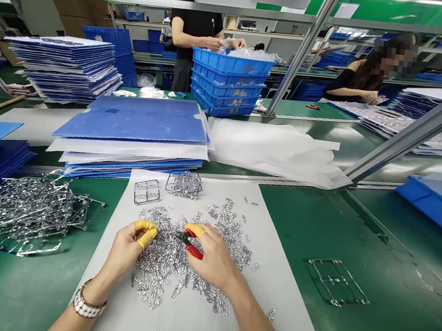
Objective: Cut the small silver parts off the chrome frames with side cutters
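Note:
My left hand (130,245), with yellow covers on thumb and forefinger, is closed in a pinch at the left side of a pile of small shiny silver pieces (164,275). Whatever sits between those fingertips is too small to make out. Wrapped around red-handled nippers (194,251), my right hand (212,252) is over the middle of the pile, and the tool's dark jaws point left. The pieces lie spread on a white sheet (266,314). Behind them on the sheet are a silver frame (147,192) and a small stack of frames with pieces attached (184,184).
A heap of silver frames (33,210) lies at left, and one bare frame (338,282) at right. Blue folders (137,121) are stacked behind the sheet. Blue crates (230,84) stand farther back, with a person (194,30) behind them. Another person (361,75) sits at right.

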Tool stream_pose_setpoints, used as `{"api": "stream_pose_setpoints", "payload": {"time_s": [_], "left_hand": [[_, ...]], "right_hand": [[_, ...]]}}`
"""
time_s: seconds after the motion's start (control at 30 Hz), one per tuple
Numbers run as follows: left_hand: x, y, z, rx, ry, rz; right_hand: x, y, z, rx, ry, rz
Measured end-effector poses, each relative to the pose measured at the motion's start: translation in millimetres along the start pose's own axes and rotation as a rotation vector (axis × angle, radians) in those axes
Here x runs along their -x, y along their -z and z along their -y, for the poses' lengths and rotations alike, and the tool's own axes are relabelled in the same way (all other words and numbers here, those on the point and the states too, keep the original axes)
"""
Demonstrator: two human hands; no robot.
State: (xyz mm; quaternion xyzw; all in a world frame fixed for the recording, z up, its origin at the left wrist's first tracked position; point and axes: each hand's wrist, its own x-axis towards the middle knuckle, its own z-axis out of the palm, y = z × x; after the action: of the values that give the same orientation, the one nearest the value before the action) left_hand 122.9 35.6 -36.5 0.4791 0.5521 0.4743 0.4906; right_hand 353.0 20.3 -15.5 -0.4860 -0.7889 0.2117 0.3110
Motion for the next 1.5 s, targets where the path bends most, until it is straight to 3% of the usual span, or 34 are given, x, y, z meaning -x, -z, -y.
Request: {"api": "stream_pose_setpoints", "payload": {"time_s": [0.5,0.7,0.93,1.5], "left_hand": [[-0.7,4.8,-0.9,0.151,0.036,-0.018],[-1.9,4.6,-0.3,0.155,-0.042,-0.136],[0.7,1.2,-2.0,0.225,0.029,-0.065],[1.9,1.6,2.7,-0.047,-0.095,-0.109]], "right_hand": [[-0.5,0.7,2.0,0.035,-0.016,0.035],[-0.7,0.2,2.6,0.035,-0.021,0.049],[0.6,-1.4,3.2,0.037,-0.036,0.081],[0.6,-4.2,1.1,0.041,-0.014,0.082]]}}
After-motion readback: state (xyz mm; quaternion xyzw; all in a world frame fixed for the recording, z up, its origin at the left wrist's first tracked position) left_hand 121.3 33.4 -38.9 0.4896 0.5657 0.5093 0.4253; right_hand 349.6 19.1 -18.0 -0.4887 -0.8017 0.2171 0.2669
